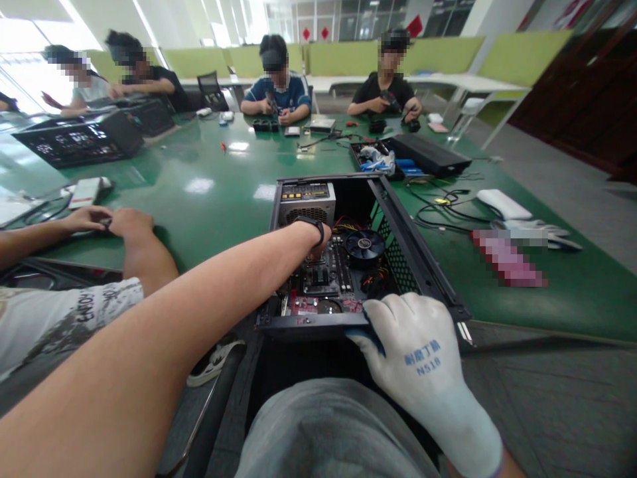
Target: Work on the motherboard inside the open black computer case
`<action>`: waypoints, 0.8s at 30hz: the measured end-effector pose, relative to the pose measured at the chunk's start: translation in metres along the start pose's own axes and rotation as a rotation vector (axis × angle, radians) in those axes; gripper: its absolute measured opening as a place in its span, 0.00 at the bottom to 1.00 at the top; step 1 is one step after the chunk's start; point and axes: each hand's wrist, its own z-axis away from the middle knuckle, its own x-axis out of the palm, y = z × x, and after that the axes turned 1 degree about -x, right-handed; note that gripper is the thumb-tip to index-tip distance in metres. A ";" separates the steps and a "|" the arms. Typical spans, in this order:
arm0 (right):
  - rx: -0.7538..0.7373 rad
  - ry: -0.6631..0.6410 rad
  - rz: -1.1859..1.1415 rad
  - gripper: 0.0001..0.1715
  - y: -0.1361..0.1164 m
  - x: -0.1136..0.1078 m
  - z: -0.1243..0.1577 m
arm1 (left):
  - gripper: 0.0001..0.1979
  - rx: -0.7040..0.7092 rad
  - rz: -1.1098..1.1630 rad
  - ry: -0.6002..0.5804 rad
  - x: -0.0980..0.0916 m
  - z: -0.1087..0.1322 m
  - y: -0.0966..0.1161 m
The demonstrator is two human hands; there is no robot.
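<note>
An open computer case [425, 262] lies on its side at the table's near edge. Inside are a power supply [307, 199], a motherboard [318, 275] with a black round cooling fan [365, 247], and a red card [303, 304] near the front rim. My left hand [321, 240], ungloved with a black wristband, reaches down into the case beside the power supply; its fingers are mostly hidden. My right hand [408, 338], in a white work glove, grips the near rim of the case, thumb below and fingers over the top.
The case stands on a green table [199, 159]. To the right lie black cables [438, 209], a white glove [532, 232] and a pink package [507, 259]. A tray of parts [378, 162] sits behind. Close on my left are another person's hands [112, 219]; several people work across the table.
</note>
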 end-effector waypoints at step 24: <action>-0.006 -0.004 0.012 0.14 0.000 0.001 0.000 | 0.18 0.009 0.027 0.086 0.004 0.007 0.002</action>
